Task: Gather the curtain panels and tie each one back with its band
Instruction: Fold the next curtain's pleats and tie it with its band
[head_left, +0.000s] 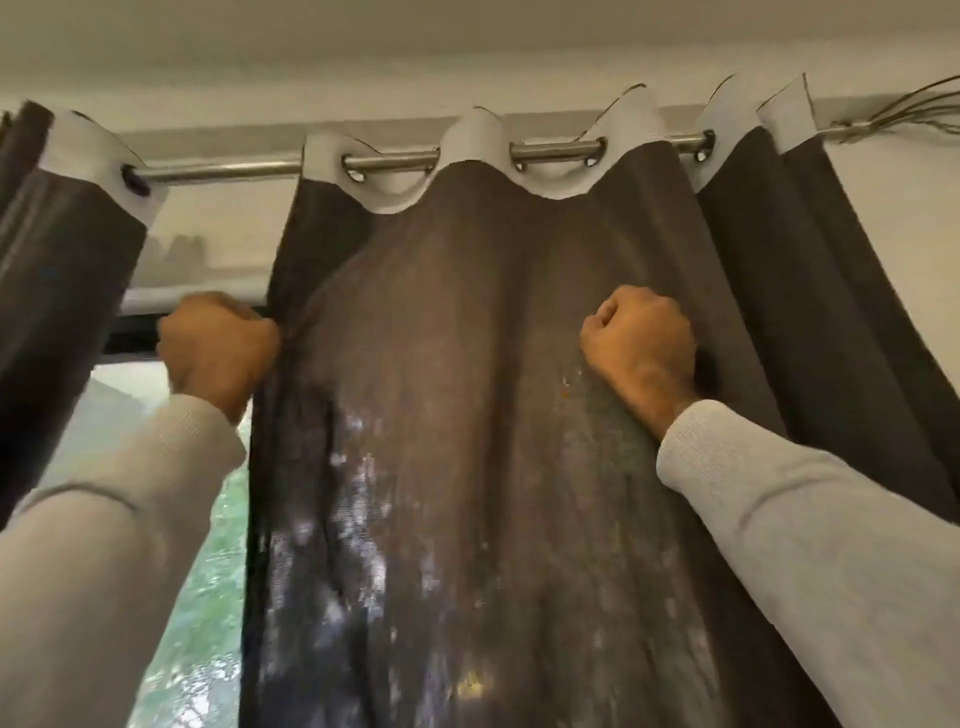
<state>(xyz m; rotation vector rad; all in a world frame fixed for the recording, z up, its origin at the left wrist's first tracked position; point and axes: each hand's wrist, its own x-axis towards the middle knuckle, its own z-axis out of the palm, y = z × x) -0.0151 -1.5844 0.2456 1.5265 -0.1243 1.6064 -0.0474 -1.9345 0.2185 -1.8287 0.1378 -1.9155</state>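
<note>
Fingers of the left hand (221, 349) were curled tight around the left edge of the dark brown curtain panel (467, 415), bunching the cloth at that edge into a fistful, while the fingers of the right hand (641, 345) were likewise folded into a fist that gripped a fold of the same panel further to the right, with the knuckles turned toward the camera. Both hands were raised high, at about the same height, well below the metal rod (395, 161) and well apart from each other, with a broad stretch of cloth spread between them. Both arms wore light grey knitted sleeves (810, 519) that reached to the wrists. That panel hung from the rod by metal eyelets (356, 174) set in a white heading band (472, 135), which rippled in waves along the rod. Light came through the thin weave lower down in pale patches. A second dark panel (62, 249) hung gathered at the far left on the same rod, apart from the first, and in the gap between the two showed the window (208, 571) with blurred green beyond it. At the rod's right end some thin wiry strands (904, 111) stuck out toward the wall (883, 218)
</note>
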